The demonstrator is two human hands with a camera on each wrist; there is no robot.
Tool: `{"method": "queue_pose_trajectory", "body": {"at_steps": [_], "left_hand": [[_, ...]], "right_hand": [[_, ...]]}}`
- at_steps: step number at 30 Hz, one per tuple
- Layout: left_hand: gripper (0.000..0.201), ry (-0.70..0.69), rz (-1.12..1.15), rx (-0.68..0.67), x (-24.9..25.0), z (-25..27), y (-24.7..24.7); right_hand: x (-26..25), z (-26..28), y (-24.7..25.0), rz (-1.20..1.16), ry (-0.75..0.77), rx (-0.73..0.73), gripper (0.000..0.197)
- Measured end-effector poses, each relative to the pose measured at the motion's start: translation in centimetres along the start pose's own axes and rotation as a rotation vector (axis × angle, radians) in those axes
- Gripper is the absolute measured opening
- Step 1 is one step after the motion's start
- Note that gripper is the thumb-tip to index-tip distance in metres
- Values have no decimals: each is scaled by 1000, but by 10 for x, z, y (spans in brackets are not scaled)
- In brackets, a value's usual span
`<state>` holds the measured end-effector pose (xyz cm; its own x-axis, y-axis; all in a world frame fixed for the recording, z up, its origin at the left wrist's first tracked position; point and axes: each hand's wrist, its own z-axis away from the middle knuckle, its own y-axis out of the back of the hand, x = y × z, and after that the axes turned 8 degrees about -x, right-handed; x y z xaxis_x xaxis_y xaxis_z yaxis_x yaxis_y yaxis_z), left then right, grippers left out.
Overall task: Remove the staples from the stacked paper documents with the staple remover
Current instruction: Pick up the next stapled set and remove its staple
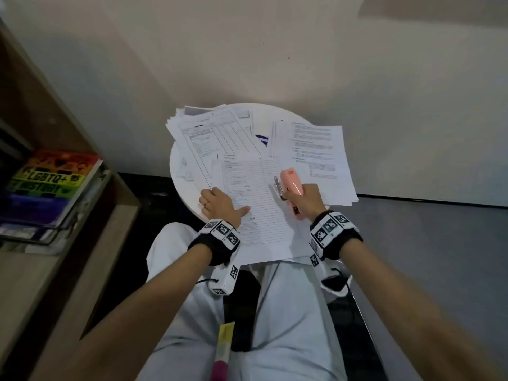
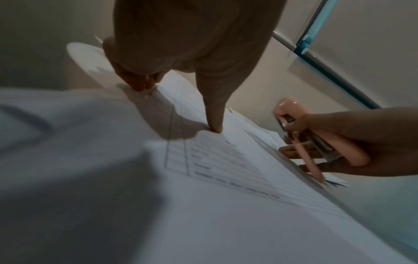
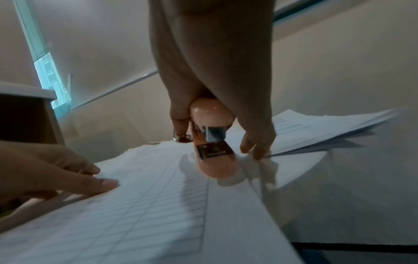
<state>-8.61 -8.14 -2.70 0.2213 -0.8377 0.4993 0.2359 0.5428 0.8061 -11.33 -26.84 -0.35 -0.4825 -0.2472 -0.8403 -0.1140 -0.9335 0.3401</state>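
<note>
A lined form document (image 1: 258,204) lies nearest me on the small round white table (image 1: 187,188), its near end hanging over my lap. My left hand (image 1: 220,206) presses its left edge, thumb (image 2: 214,123) flat on the sheet (image 2: 226,160). My right hand (image 1: 303,200) grips a pink staple remover (image 1: 291,181) above the page's right side, its metal end pointing away from me. The tool (image 3: 212,141) hovers just over the paper (image 3: 140,196) in the right wrist view and appears at the right (image 2: 316,142) in the left wrist view. No staple is visible.
More printed papers lie fanned across the table's far left (image 1: 209,133) and right (image 1: 319,149). A wooden shelf (image 1: 82,215) with a rainbow-covered book (image 1: 52,177) stands at my left. A wall (image 1: 247,50) rises right behind the table. My legs in light trousers (image 1: 275,312) are below.
</note>
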Motion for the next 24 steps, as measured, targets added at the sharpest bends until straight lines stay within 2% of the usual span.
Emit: {"method": "queue_pose_trajectory", "body": {"at_steps": [3,7,9,12,13,15,18,21,24], "left_hand": [[93,26,80,23,3,-1,-1],[102,27,147,39,1,-7,-2],[86,-4,186,50,-3,-10,-4],[40,-84,183,95,-8,-13,-5],[34,-124,205,95,-9,-15,-5],[49,-199,267,90,-10,-20,-4],[79,-190,282,81,-4,-28,-1],[79,-172,226,77,2,-30,3],[67,-317,348,121,3,-32,2]], "right_hand": [[-4,-7,-9,13,-25,19,24],[-5,-6,-15,-25,2,37,45],[-3,-3,-16,-47,32,90,49],[5,2,-11,-104,60,160,44],[8,4,-9,-117,65,175,44],[15,6,-7,-112,65,194,43],[19,9,-6,-114,76,185,39],[19,12,-5,-99,112,188,38],[18,14,-2,-66,158,150,36]]}}
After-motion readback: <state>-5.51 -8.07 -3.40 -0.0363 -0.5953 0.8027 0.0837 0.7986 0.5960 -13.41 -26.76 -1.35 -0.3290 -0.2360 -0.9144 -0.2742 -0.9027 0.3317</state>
